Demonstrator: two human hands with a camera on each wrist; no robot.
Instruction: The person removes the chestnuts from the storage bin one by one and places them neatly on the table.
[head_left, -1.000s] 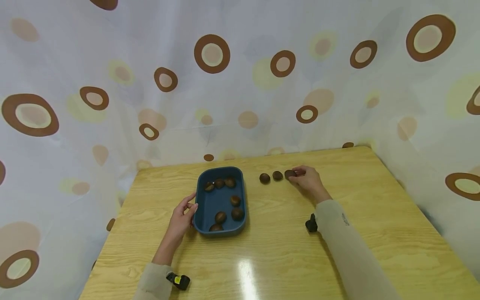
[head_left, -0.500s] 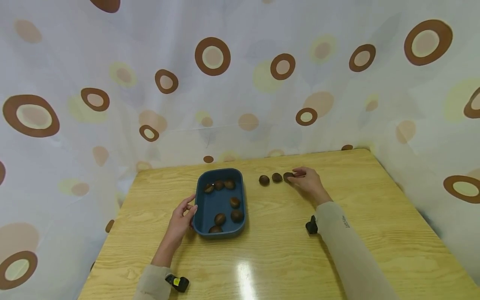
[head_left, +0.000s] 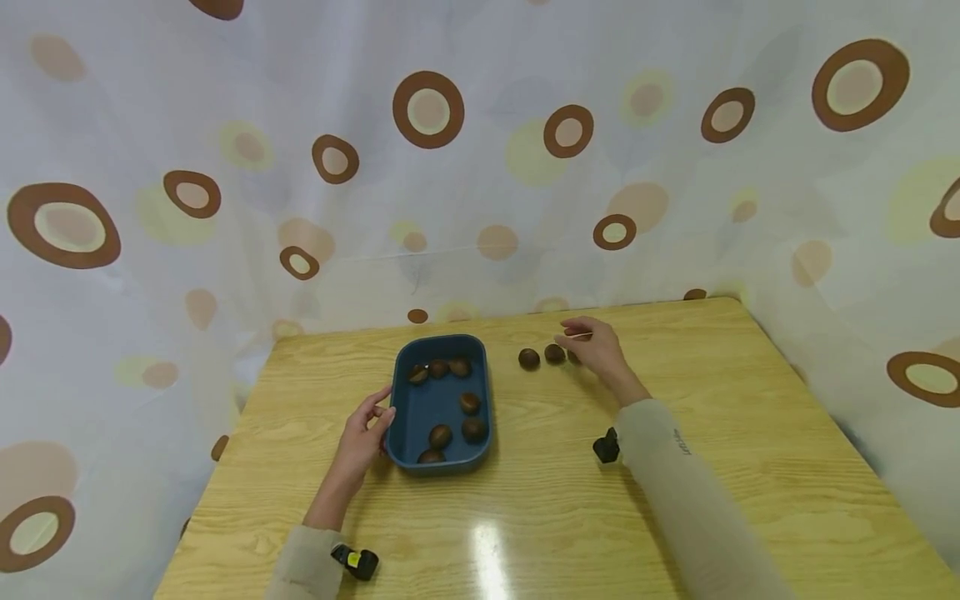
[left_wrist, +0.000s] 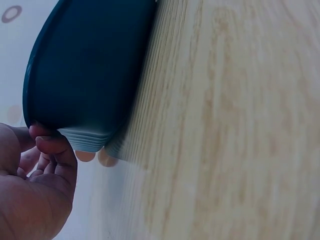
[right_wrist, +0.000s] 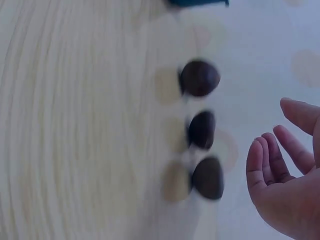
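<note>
A dark blue rectangular plastic box [head_left: 408, 425] stands on the table, with several brown chestnuts [head_left: 473, 430] inside it. At its left side my left hand [head_left: 360, 442] holds the rim with thumb and fingers; the left wrist view shows curled fingertips [left_wrist: 52, 145] right against the wall. To the right of the box, three chestnuts lie in a row: a left one [head_left: 528, 359], a middle one [head_left: 555, 354] and a right one [right_wrist: 208, 178], partly hidden by my right hand in the head view. My right hand [head_left: 600, 350] hovers over the row's right end, fingers apart and holding nothing.
The wooden table [head_left: 555, 517] ends at a back edge just behind the row. A white curtain [head_left: 480, 167] with brown and yellow circles hangs behind and along both sides. Each wrist carries a small black camera [head_left: 363, 564].
My right hand has let go of the rightmost chestnut, lifted and shifted left over the row. That chestnut stays beside the middle one. My left hand and the box have kept their place.
</note>
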